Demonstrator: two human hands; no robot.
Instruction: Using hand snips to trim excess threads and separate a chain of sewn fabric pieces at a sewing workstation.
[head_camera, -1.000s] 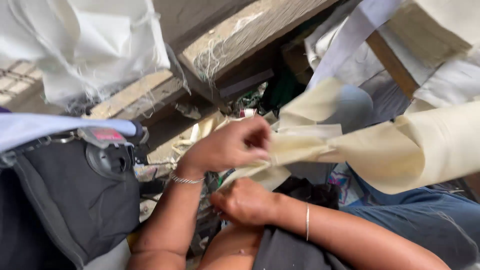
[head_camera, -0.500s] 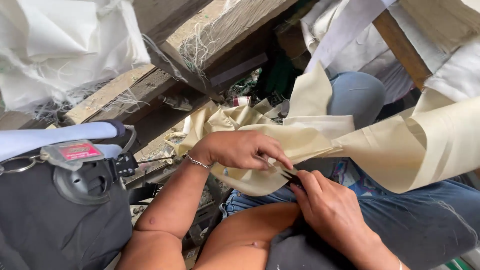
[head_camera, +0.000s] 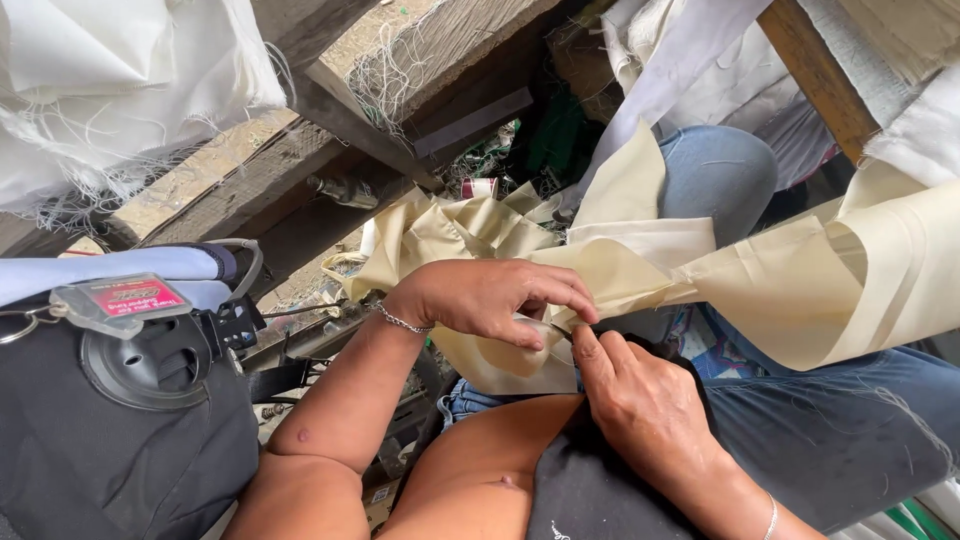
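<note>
A long strip of cream fabric (head_camera: 800, 280) runs from the upper right down to my lap, where it bunches into folds (head_camera: 450, 230). My left hand (head_camera: 495, 298), with a thin bracelet at the wrist, pinches the fabric from above near its gathered middle. Just below it, my right hand (head_camera: 640, 400) grips the same fabric's edge with thumb and forefinger. Both hands meet over my knees, which are in blue jeans (head_camera: 860, 420).
A black bag with a red tag (head_camera: 120, 400) sits at lower left. Rough wooden beams (head_camera: 300, 130) cross the top, with frayed white cloth (head_camera: 110, 90) hanging upper left. More white fabric and a wooden post (head_camera: 815, 70) fill the upper right.
My right hand rose from near my stomach to the fabric's edge just under the left hand. My left hand stayed on the fabric. The view shifted, showing more folds.
</note>
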